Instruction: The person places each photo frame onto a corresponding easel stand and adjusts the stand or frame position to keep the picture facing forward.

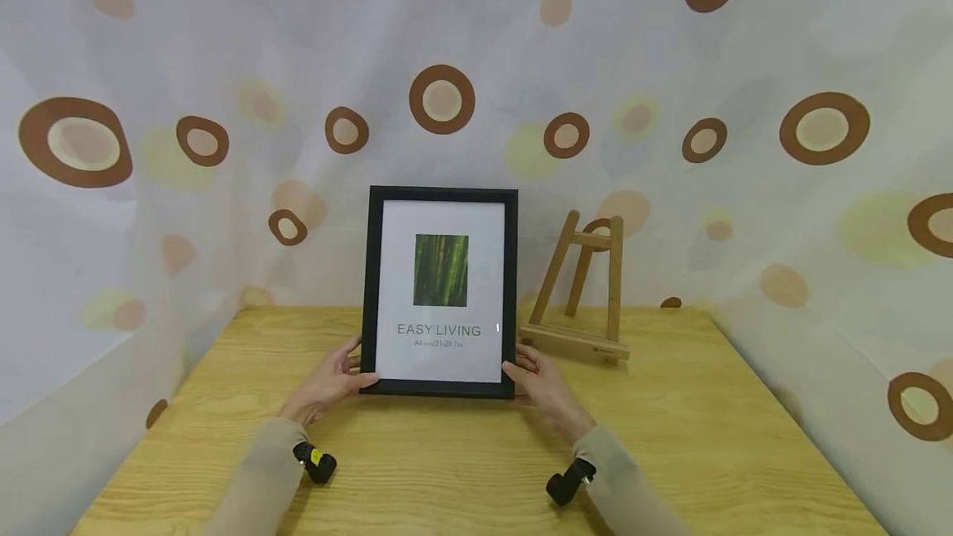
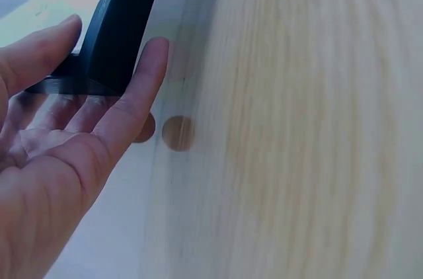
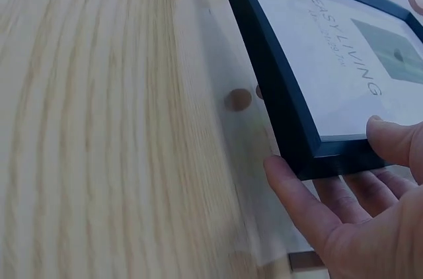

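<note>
A black picture frame (image 1: 444, 389) stands nearly upright between both hands, its front with a green bamboo picture and the words "EASY LIVING" facing the head camera. My left hand (image 1: 331, 383) grips its lower left corner, thumb on the front and fingers behind. The lower right corner is held by my right hand (image 1: 547, 387) in the same way. In the left wrist view the left hand's little finger (image 2: 149, 71) lies along the frame's edge. The right wrist view shows the right thumb (image 3: 390, 139) over the front border. The back of the frame is hidden.
A small wooden easel (image 1: 614, 288) stands just right of the frame, towards the back of the wooden table (image 1: 447, 470). Behind and along the sides hangs a white cloth (image 1: 476, 23) with brown rings and pale spots.
</note>
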Demonstrator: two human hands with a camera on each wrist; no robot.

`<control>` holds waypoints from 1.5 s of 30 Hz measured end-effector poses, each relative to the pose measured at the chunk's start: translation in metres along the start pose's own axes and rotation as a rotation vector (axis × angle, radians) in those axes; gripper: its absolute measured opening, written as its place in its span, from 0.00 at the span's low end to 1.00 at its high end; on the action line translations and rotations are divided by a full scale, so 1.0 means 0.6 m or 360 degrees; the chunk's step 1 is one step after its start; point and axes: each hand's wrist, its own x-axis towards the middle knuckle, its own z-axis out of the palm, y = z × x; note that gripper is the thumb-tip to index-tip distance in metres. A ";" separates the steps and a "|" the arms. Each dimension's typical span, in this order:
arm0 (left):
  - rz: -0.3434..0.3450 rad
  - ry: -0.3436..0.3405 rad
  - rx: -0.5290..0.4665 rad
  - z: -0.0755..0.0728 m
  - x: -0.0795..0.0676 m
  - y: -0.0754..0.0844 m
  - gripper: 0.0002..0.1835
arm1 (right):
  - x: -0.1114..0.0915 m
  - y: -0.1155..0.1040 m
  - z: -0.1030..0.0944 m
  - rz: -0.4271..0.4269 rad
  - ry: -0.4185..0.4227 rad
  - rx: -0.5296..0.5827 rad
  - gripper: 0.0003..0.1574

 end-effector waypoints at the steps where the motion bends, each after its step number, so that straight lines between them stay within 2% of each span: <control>1: 0.0012 0.0003 0.0026 0.005 0.003 0.000 0.50 | 0.000 0.000 -0.005 0.0002 0.0027 -0.0012 0.35; 5: 0.0048 0.0036 0.0149 0.023 0.015 0.004 0.49 | 0.002 -0.003 -0.022 -0.0020 0.0118 -0.0054 0.33; 16: 0.0112 0.0079 0.0167 0.064 0.037 0.032 0.46 | 0.006 -0.009 -0.065 -0.0030 0.0137 -0.0071 0.32; 19: 0.0166 0.0071 0.0180 0.075 0.044 0.039 0.44 | 0.006 -0.011 -0.076 -0.0030 0.0140 -0.0052 0.33; 23: 0.0242 -0.0010 0.0120 0.087 0.049 0.051 0.40 | 0.007 -0.016 -0.093 -0.0048 0.0179 -0.0078 0.33; 28: 0.0281 -0.0223 -0.0041 0.091 0.056 0.060 0.38 | 0.005 -0.019 -0.113 -0.0062 0.0216 -0.0137 0.36; 31: 0.0305 -0.0303 -0.0034 0.094 0.061 0.062 0.38 | 0.003 -0.017 -0.124 -0.0077 0.0221 -0.0136 0.38; 37: 0.0297 -0.0236 0.0074 0.113 0.076 0.070 0.38 | 0.002 -0.017 -0.148 -0.0173 0.0209 -0.0090 0.39; 45: 0.0349 -0.0134 0.0253 0.155 0.116 0.102 0.37 | -0.002 -0.033 -0.186 -0.0206 0.0292 -0.0181 0.40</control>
